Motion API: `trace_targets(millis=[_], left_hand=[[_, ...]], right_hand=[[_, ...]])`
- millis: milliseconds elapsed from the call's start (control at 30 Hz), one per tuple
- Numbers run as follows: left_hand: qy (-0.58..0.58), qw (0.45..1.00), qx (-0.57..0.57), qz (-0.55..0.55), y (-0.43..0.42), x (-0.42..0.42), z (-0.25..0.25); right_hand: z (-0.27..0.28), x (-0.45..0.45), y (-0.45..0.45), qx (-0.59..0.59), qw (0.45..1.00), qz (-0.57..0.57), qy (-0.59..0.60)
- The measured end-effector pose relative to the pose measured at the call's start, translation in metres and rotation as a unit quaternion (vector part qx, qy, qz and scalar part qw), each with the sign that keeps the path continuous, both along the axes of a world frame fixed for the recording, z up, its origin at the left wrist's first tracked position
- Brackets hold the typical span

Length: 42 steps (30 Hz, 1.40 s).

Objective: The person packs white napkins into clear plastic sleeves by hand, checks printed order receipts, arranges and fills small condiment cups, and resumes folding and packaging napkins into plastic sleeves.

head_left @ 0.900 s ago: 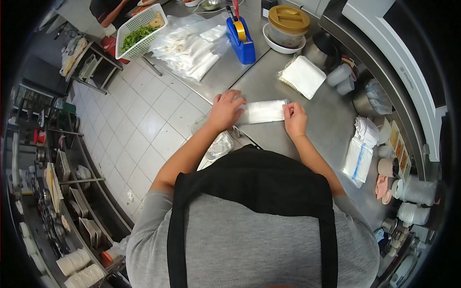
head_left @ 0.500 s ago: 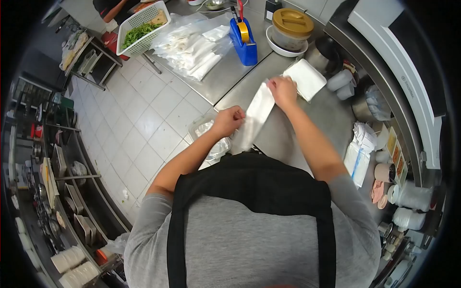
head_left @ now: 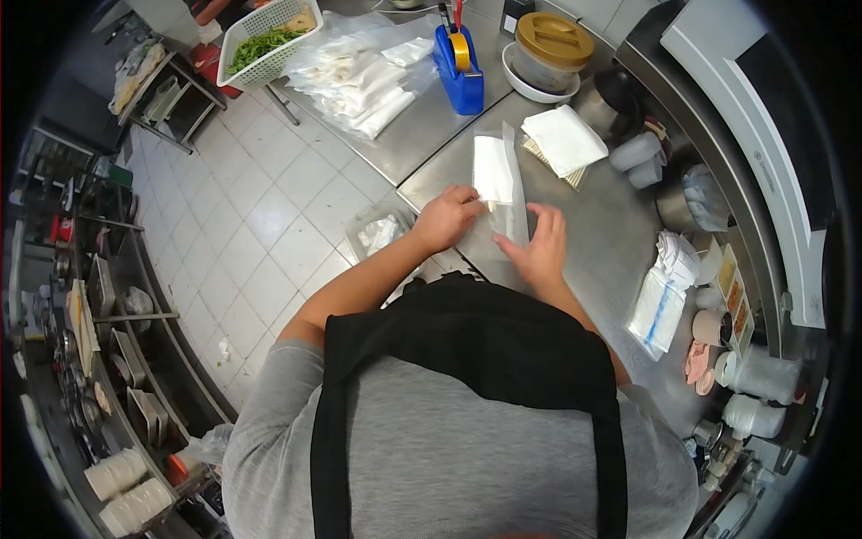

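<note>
A clear plastic sleeve (head_left: 514, 225) lies on the steel counter in front of me, with a folded white napkin (head_left: 492, 169) in its far part. Something small and pale shows at the napkin's near end, too small to name. My left hand (head_left: 449, 220) has its fingers closed at the left edge of the sleeve, by the napkin's lower corner. On the right side, my right hand (head_left: 541, 244) is open, thumb and fingers apart, its thumb close to the sleeve's near part. Beyond it lies a stack of white napkins (head_left: 567, 141).
Several filled sleeves (head_left: 368, 85) lie in a pile at the far left. A blue tape dispenser (head_left: 459, 76) and a gold-lidded tub (head_left: 549, 54) stand at the back. A plastic container (head_left: 379, 232) sits left of my hand. Wrapped napkins (head_left: 662, 301) lie to the right.
The sleeve with the napkin was held up slantwise between both hands; now it lies lower on the counter, nearly straight. My right hand let go of its far end and came nearer to me.
</note>
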<state>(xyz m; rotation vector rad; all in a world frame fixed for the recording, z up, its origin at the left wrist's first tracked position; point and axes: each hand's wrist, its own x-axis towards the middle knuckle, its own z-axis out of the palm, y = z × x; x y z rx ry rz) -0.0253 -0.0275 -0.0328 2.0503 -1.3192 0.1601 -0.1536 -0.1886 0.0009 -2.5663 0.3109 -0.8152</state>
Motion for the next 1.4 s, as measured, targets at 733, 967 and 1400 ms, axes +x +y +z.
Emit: trace_targets(millis=[733, 967, 1400], left_hand=[[0.067, 0.995, -0.056, -0.045, -0.005, 0.018, -0.012], [0.031, 0.999, 0.001, -0.041, -0.009, 0.032, 0.017], [-0.121, 0.980, 0.054, -0.150, -0.025, 0.090, 0.015]], right_hand=[[-0.027, 0.029, 0.015, -0.025, 0.983, 0.180, 0.027], [-0.040, 0.025, 0.015, -0.067, 0.979, 0.182, 0.069], [-0.032, 0.019, 0.015, -0.081, 0.974, 0.199, 0.075]])
